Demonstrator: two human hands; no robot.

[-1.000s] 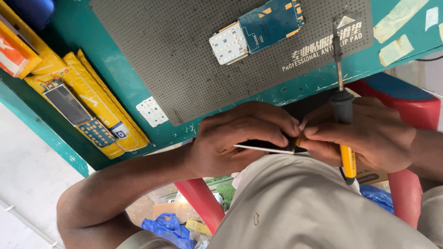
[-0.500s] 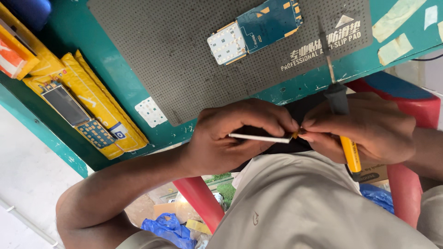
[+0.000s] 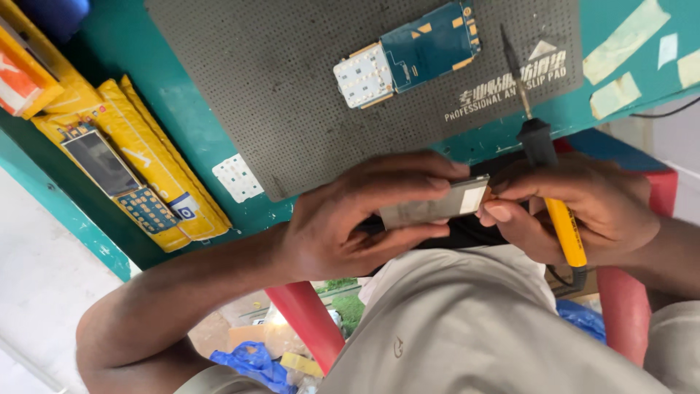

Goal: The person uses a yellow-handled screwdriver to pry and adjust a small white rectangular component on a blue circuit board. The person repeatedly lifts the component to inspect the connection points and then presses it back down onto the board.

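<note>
While both hands meet at the bench edge: thin grey plate (image 3: 434, 204) sits between them, just above the lap, near side of bench (image 3: 182, 109).
L hand: left hand (image 3: 364, 219) closed round the plate, fingers over the top edge, thumb under. Grip looks meant to keep it flat and steady.
R hand: right hand (image 3: 583, 211) closed on soldering iron (image 3: 565, 230), yellow handle tucked in the palm, while thumb and forefinger pinch the plate's pale end. Iron seems parked in the hand so the fingertips stay free.
Iron tip: points away from the body, out over the mat (image 3: 292, 109), well apart from the plate and fingers; prob. kept clear of skin.
Plate detail: metal-looking w/ a lighter patch at the R end; could be a shield or a small cell, can't tell from this angle.
Mat: grey dotted pad on the bench, gives small parts a non-slip place.
On mat: blue circuit board (image 3: 430, 47) w/ white key panel (image 3: 363, 75) joined at its L end, lying flat, within reach but untouched.
Off mat, L: white key sheet (image 3: 237, 177) at mat corner; phone front (image 3: 109, 171) w/ screen and keys resting on yellow padded envelopes (image 3: 157, 157), set aside.
Far R: tape strips (image 3: 612, 58) stuck to bench.
</note>
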